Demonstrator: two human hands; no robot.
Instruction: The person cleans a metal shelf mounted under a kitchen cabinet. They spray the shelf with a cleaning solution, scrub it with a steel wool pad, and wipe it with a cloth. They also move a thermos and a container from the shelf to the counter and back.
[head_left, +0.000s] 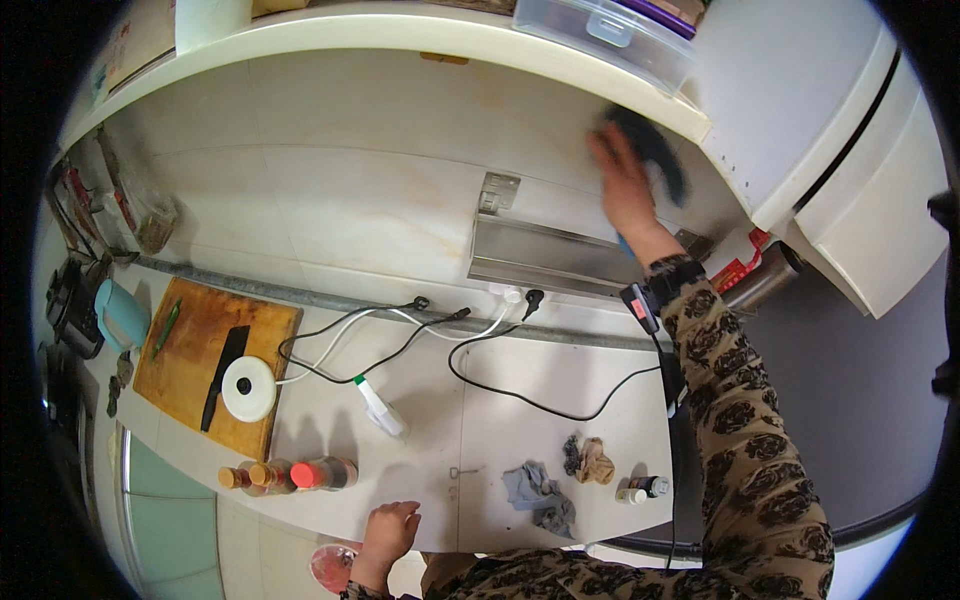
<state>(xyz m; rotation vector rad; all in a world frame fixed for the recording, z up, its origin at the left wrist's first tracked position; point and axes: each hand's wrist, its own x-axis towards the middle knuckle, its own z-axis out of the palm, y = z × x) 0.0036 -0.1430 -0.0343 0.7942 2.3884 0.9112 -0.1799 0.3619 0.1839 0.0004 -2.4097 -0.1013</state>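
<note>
My right hand (628, 184) is raised to the tiled wall (360, 202), fingers spread over a dark cloth (654, 150) that lies against the tiles. Both the hand and the cloth are blurred. Below that hand, a stainless steel rack (547, 251) is fixed to the wall. My left hand (390, 531) is low, at the front edge of the white countertop (405, 480), fingers loosely bent and nothing seen in it. The bottles with red (322, 474) and tan caps (259, 476) are the nearest things to its left.
A cutting board (172, 330) bears a cleaver (226, 371), a green chili (166, 328) and a white lid (249, 388). Power cords (517, 394) and a spray bottle (381, 409) lie mid-counter. Crumpled rags (536, 487) and small bottles (649, 486) are at right. A shelf (420, 37) overhangs the wall.
</note>
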